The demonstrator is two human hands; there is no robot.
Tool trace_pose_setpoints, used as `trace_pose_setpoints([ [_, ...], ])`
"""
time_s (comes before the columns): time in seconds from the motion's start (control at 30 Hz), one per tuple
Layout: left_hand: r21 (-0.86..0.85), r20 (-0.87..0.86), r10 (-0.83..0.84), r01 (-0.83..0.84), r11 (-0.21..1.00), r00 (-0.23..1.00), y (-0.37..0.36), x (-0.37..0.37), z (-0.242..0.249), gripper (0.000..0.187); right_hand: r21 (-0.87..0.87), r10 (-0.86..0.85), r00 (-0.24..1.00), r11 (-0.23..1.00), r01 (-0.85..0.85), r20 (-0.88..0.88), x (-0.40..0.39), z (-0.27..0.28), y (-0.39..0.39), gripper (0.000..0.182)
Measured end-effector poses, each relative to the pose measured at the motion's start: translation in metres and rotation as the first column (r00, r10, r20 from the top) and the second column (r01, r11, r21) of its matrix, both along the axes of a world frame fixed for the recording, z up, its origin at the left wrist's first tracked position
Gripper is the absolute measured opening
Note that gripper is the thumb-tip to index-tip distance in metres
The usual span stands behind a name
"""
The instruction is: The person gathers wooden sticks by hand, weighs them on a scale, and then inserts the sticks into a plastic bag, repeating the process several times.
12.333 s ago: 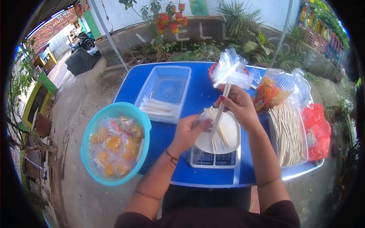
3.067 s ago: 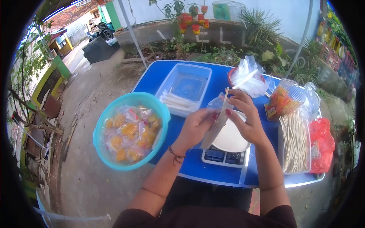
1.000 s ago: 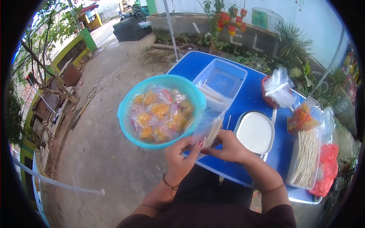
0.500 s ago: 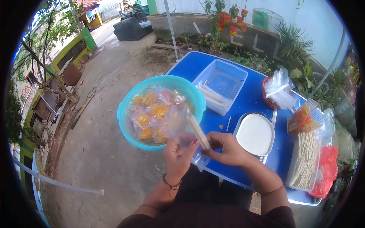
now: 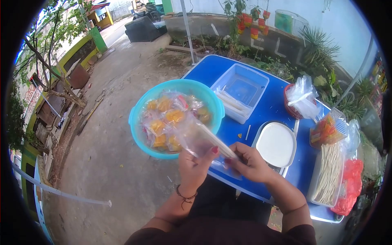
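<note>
Both hands met over the near edge of the blue desk (image 5: 269,110). The left hand (image 5: 195,167) was pinched shut on a clear plastic bag (image 5: 200,141) holding a bundle of pale sticks (image 5: 216,141), which slanted up and left from the fingers. The right hand (image 5: 250,162) gripped the same bag at its lower end. Just behind the bag sat a turquoise bowl (image 5: 139,118) of wrapped orange snacks. To the right stood a white tray (image 5: 276,143) on a scale.
</note>
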State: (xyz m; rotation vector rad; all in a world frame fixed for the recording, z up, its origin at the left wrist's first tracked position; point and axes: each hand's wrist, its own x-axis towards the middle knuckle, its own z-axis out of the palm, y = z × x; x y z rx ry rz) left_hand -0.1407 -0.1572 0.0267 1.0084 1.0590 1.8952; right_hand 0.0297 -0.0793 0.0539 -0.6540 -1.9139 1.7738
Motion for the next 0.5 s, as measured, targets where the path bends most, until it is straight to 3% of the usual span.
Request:
trace_pose_setpoints([
  [0.17, -0.064, 0.035, -0.009, 0.012, 0.998, 0.999, 0.003, 0.008, 0.001, 0.017, -0.118, -0.050, 0.993, 0.991, 0.063, 0.104, 0.018, -0.013, -0.015, 0.018],
  [0.27, -0.063, 0.075, -0.038, 0.043, 0.997, 0.996, 0.008, 0.015, -0.002, 0.017, -0.029, -0.128, 0.989, 0.992, 0.126, -0.076, 0.032, -0.046, -0.018, 0.020],
  [0.43, -0.049, 0.018, -0.123, 0.123, 0.991, 0.992, 0.019, 0.025, -0.018, 0.017, -0.199, -0.178, 0.979, 0.968, 0.155, -0.104, 0.065, -0.066, -0.016, 0.023],
  [0.5, -0.095, 0.024, -0.192, 0.193, 0.977, 0.981, 0.022, 0.031, -0.018, 0.016, -0.142, -0.252, 0.941, 0.964, 0.224, -0.225, 0.063, -0.066, -0.020, 0.024],
])
